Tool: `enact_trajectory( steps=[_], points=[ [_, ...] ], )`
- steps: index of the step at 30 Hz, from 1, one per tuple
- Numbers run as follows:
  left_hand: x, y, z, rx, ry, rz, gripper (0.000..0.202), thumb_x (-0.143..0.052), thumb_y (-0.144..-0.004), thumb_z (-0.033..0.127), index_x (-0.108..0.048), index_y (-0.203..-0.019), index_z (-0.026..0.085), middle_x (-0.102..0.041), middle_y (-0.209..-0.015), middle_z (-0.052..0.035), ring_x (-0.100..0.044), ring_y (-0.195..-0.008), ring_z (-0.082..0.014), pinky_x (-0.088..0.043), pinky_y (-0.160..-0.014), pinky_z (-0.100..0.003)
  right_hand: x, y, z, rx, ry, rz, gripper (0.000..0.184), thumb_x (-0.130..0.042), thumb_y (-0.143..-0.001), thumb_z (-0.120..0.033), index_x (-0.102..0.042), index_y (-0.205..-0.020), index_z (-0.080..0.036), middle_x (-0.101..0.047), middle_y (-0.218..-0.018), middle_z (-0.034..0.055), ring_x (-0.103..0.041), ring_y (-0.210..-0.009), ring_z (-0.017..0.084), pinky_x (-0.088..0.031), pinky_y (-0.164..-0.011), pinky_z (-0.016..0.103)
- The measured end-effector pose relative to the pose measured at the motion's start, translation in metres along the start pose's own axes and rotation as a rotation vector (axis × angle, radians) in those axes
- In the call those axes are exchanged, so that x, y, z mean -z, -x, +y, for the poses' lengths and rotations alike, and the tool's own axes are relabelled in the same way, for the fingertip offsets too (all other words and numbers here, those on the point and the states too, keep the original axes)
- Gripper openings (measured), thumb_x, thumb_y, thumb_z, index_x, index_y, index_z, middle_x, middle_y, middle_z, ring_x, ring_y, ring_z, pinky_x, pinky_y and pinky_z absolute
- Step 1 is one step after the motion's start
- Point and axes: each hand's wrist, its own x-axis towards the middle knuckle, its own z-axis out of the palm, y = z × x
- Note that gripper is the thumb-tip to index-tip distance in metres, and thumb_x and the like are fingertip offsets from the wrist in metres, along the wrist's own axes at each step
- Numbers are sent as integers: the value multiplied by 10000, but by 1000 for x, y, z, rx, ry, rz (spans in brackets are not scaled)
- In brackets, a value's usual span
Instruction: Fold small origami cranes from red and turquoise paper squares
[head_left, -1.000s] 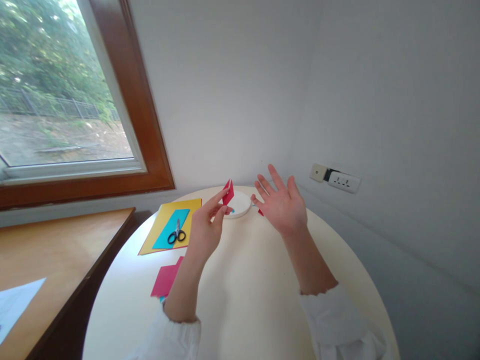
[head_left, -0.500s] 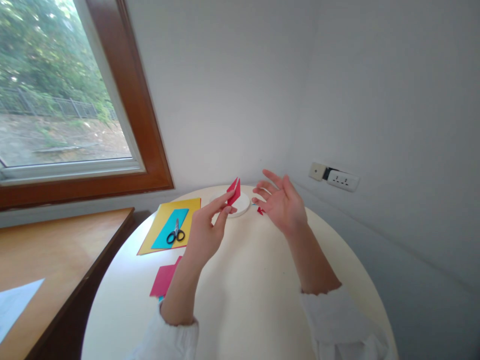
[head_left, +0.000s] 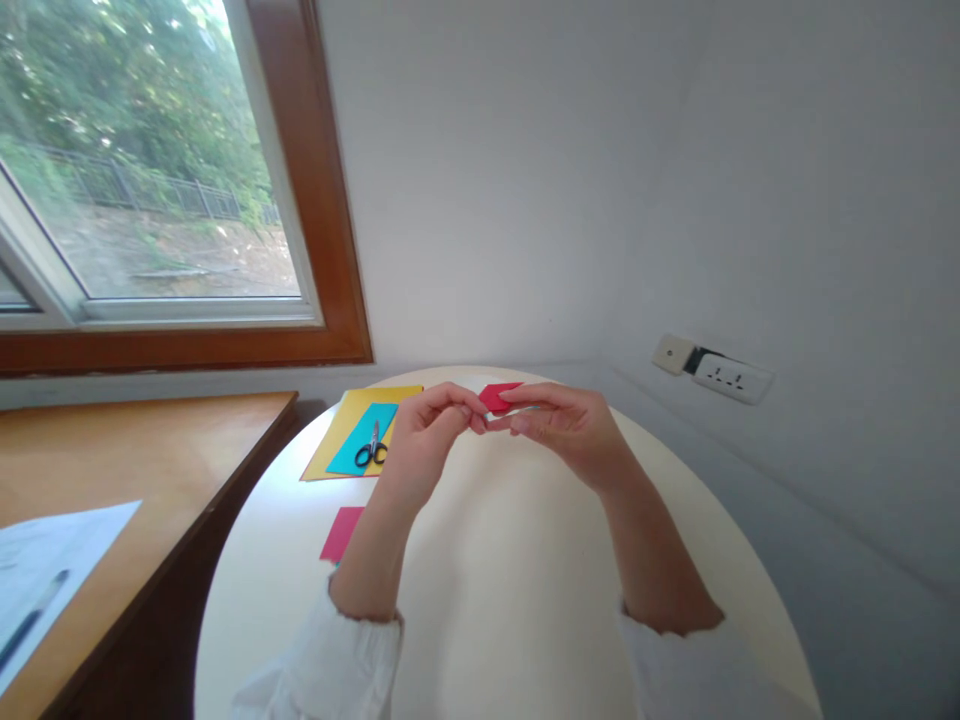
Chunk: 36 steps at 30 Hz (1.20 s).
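Both hands meet above the far half of a round cream table (head_left: 495,600). My left hand (head_left: 427,435) and my right hand (head_left: 566,425) pinch a small folded piece of red paper (head_left: 497,396) between their fingertips, one hand on each side. The paper is held in the air, a little above the tabletop. Both sleeves are white.
Black-handled scissors (head_left: 373,450) lie on a blue sheet (head_left: 358,440) over a yellow sheet (head_left: 341,430) at the table's far left. A red paper piece (head_left: 341,532) lies by my left forearm. A wooden desk (head_left: 112,470) with a white sheet (head_left: 52,570) stands left. Wall sockets (head_left: 731,378) sit right.
My right hand, open a second ago, has closed in and taken hold of the red paper beside my left hand. The head has turned, so the white dish is hidden behind the hands.
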Motion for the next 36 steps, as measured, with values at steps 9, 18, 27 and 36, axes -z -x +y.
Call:
enact_trajectory(
  steps=[9, 18, 27, 36],
  points=[
    [-2, 0, 4, 14, 70, 5, 57, -624, -649, 201, -669, -631, 171, -582, -551, 5, -553, -592, -122, -473, -626, -258, -8, 1, -3, -1, 33, 94, 105, -748, -686, -263, -754, -791, -265, -752, -907, 25, -695, -823, 170, -581, -807, 340],
    [-9, 3, 10, -125, -170, 76, 190, -787, -614, 286, -677, -728, 181, -677, -705, -16, -647, -672, -147, -543, -679, -273, -9, 4, -10, 34, 72, 91, 107, -719, -719, -257, -753, -821, -264, -751, -855, 13, -700, -799, 169, -586, -799, 340],
    [-9, 7, 10, -179, -231, 91, 103, -741, -681, 243, -680, -721, 171, -686, -708, -21, -660, -676, -150, -544, -661, -261, -17, 3, -10, 52, 2, 143, 102, -726, -715, -306, -730, -778, -226, -746, -823, 30, -697, -708, 160, -600, -724, 334],
    [-15, 9, 13, -192, -258, 148, 49, -716, -690, 209, -680, -682, 175, -681, -660, -7, -645, -635, -138, -536, -621, -243, -28, 2, -11, 53, -39, 189, 176, -707, -727, -381, -677, -761, -211, -715, -721, 10, -670, -636, 141, -586, -644, 305]
  ],
)
